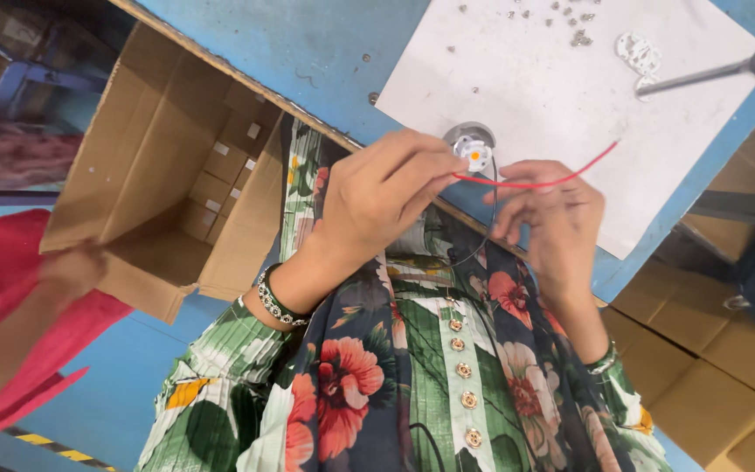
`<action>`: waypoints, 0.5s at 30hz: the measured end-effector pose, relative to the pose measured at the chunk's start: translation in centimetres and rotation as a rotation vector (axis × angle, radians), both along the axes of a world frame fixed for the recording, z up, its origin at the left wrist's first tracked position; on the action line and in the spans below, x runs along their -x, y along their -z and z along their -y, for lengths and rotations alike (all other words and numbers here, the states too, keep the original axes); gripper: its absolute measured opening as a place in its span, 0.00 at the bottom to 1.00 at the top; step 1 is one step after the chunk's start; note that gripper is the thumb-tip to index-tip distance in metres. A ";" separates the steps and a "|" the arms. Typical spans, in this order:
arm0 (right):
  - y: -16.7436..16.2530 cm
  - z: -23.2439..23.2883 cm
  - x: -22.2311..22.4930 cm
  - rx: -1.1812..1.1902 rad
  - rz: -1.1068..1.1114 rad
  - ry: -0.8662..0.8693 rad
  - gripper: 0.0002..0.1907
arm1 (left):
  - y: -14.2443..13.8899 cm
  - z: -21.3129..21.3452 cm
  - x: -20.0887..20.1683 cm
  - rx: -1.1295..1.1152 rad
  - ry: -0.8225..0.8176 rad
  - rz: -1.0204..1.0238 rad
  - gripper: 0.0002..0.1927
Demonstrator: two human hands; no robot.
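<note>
A blue desk (325,44) carries one white sheet (543,96) scattered with small metal screws (580,38); one screwdriver (701,77) lies at the sheet's far corner. One open cardboard box (168,166) of small cartons stands on the blue floor beside the desk. At the desk's near edge, the left hand (377,197) pinches one small round white part (473,153) between closed fingertips. One red wire (535,182) runs from that part to the right hand (552,214), whose curled fingers grip it. Another person's hand (67,271), in a red sleeve, touches the box flap.
</note>
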State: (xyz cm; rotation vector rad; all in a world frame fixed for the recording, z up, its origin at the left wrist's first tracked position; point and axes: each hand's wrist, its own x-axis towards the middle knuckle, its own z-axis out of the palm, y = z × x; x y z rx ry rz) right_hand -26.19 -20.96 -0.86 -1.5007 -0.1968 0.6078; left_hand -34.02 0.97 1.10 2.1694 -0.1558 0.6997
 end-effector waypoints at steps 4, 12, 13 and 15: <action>-0.8 -0.1 -0.4 0.164 0.035 -0.040 0.14 | 0.3 0.5 0.1 0.006 0.023 0.013 0.11; -1.5 -0.9 0.6 0.285 0.163 -0.025 0.08 | 0.9 0.5 1.0 0.178 0.154 -0.092 0.10; -1.7 -0.7 0.5 0.287 0.213 -0.019 0.07 | 1.1 0.9 0.9 0.254 0.176 -0.139 0.10; -1.8 -0.8 0.7 0.360 0.362 -0.019 0.07 | 1.2 1.0 1.2 0.520 0.166 -0.282 0.09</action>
